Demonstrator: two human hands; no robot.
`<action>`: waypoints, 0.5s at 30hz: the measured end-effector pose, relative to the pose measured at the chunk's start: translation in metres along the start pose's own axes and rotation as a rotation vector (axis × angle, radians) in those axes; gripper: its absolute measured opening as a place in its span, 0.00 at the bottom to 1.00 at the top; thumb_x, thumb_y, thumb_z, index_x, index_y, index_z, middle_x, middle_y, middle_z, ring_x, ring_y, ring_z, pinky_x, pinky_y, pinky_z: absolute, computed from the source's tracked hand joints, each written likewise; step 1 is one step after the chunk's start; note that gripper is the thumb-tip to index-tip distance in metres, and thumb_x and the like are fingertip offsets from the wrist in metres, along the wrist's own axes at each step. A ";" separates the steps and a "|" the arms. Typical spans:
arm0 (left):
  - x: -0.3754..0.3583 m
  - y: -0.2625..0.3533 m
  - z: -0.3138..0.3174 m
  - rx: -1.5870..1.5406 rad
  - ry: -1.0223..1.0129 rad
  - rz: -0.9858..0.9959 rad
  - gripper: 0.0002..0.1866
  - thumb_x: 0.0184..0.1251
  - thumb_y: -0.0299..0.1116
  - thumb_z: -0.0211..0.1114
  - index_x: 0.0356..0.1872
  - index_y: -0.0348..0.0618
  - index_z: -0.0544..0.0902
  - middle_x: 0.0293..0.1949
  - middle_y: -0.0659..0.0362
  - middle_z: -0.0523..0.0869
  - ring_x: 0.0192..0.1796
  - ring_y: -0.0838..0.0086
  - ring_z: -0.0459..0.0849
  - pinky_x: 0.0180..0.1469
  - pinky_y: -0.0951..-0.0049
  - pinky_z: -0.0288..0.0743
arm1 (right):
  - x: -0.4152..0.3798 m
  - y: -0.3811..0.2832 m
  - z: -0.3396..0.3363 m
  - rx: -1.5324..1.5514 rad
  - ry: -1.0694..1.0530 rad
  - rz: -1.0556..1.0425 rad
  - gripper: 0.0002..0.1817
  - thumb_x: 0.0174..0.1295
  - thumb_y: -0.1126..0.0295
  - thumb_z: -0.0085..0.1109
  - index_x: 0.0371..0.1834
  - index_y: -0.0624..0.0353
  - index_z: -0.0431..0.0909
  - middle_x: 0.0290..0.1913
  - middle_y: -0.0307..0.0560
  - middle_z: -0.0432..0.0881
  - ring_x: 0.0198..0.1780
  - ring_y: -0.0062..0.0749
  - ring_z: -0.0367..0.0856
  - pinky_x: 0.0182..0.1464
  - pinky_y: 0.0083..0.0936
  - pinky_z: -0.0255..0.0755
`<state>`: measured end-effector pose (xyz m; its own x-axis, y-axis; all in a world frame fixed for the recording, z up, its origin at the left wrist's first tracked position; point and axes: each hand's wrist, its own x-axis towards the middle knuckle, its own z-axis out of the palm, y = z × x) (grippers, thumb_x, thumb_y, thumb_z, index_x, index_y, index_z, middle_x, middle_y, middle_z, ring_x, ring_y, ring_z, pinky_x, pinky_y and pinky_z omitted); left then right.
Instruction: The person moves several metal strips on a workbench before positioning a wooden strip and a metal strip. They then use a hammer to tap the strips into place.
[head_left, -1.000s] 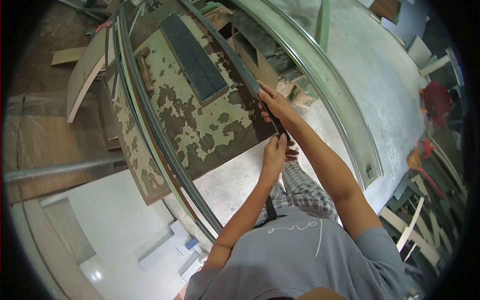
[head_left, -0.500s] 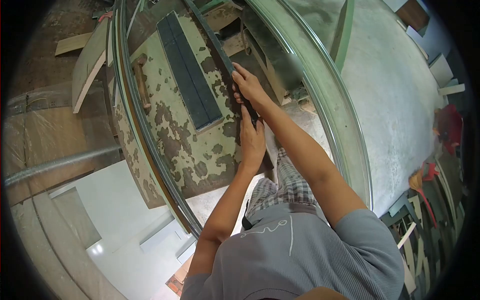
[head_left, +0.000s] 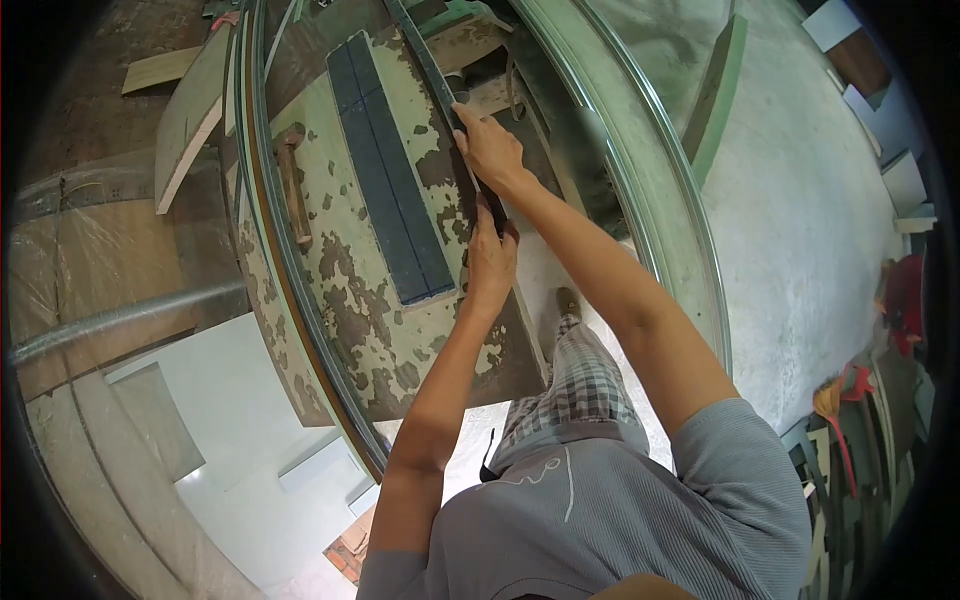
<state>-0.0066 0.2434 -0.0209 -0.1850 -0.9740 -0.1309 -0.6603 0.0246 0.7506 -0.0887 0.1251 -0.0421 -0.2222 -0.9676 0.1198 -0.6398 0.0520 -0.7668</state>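
A long, narrow dark strip (head_left: 425, 60) runs along the right side of a worktable with peeling pale paint (head_left: 345, 330). My right hand (head_left: 490, 150) grips the strip partway up, fingers curled over its edge. Closer to my body, my left hand (head_left: 490, 262) holds the strip's near end between thumb and fingers. Left of the strip, a dark flat panel (head_left: 385, 180) marked with a blue line lies on the table. A hammer with a wooden handle (head_left: 294, 190) rests near the table's left side.
Curved metal-edged glass-like panels (head_left: 590, 100) stand right of the table; another metal-edged frame (head_left: 285, 270) borders its left. A green beam (head_left: 715, 100) lies on the floor at right. White boards (head_left: 230, 400) are at lower left, and scrap pieces with a red-handled brush (head_left: 835, 420) lie right.
The view has shifted as my body stepped, and a shoe now shows below the table. My right hand has moved slightly up along the strip; both hands still hold it.
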 end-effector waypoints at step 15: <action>0.126 -0.019 -0.018 0.159 0.169 0.263 0.29 0.64 0.30 0.55 0.61 0.18 0.59 0.34 0.31 0.80 0.38 0.44 0.82 0.37 0.60 0.75 | 0.133 -0.028 0.016 -0.431 -0.173 -0.200 0.12 0.55 0.69 0.55 0.42 0.60 0.77 0.39 0.50 0.84 0.43 0.39 0.84 0.37 0.32 0.78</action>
<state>-0.0046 0.1164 -0.0399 -0.2494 -0.9528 0.1730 -0.7136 0.3016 0.6322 -0.0886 -0.0090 -0.0148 0.0376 -0.9939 0.1041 -0.9109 -0.0769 -0.4054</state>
